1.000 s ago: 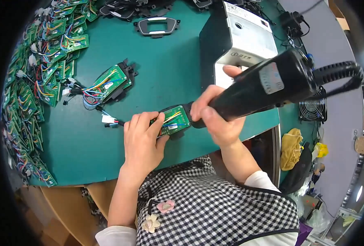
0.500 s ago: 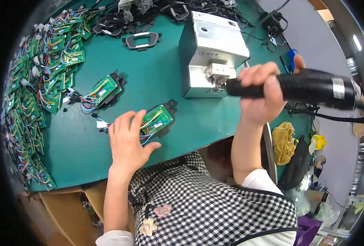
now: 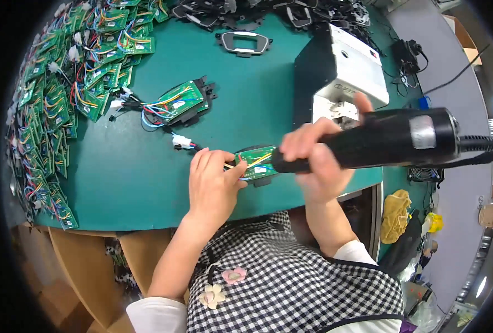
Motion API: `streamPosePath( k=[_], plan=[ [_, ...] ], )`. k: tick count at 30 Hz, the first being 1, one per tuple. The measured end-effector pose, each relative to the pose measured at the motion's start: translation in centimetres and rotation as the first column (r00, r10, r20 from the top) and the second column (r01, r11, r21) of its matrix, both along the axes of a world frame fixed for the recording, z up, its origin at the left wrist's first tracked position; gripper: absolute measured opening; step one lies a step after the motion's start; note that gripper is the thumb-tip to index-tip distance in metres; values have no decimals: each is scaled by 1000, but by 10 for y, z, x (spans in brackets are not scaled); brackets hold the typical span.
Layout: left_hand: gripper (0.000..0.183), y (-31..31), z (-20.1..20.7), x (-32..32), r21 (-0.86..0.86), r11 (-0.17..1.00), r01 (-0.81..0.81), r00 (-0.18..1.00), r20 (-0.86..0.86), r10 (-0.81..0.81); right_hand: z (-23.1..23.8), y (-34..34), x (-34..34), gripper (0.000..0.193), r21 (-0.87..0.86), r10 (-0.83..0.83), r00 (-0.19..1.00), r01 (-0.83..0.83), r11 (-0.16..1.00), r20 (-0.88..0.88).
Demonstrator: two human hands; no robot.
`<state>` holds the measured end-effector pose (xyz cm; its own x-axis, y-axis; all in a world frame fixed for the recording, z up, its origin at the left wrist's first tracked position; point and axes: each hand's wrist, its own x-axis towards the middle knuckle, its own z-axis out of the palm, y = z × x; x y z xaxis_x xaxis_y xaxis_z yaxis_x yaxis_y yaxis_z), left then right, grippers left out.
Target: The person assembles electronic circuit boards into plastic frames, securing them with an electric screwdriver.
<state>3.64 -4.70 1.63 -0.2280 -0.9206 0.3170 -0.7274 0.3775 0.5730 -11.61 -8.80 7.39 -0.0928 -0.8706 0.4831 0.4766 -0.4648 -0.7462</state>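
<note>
My right hand is wrapped round a black electric screwdriver, held nearly level. The driver's front end hangs over the right end of a green circuit board, which sits on a black plastic frame; the bit's tip is hidden. My left hand grips the board's left end, thumb and fingers closed in by its coloured wires. A white connector on these wires sticks out past my left fingers. Farther back and left lies a second circuit board on its own black frame, touched by neither hand.
A metal screw feeder stands at the back right. Many wired circuit boards are heaped along the left side. At the back lie an empty black frame and a pile of others. A yellow cloth is at the right.
My right hand has brought the screwdriver from the screw feeder down and left to the circuit board. The fingers of my left hand have closed in on the board's wire end. The view has shifted.
</note>
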Motion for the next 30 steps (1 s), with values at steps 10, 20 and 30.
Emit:
streamPosePath(
  k=[10, 20, 30],
  plan=[
    [31, -3, -1, 5, 63, 998, 22, 998, -58, -18, -22, -24, 33, 78, 143, 109, 942, -67, 987, -316],
    [33, -12, 4, -1, 10, 1000, 10, 995, -98, -9, -7, -39, 42, 44, 53, 274, 841, -282, 958, -467],
    [35, -9, 11, 5, 48, 990, 130, 990, -52, -128, 46, -34, -93, 65, -228, -502, 856, 468, 854, -121]
  ],
)
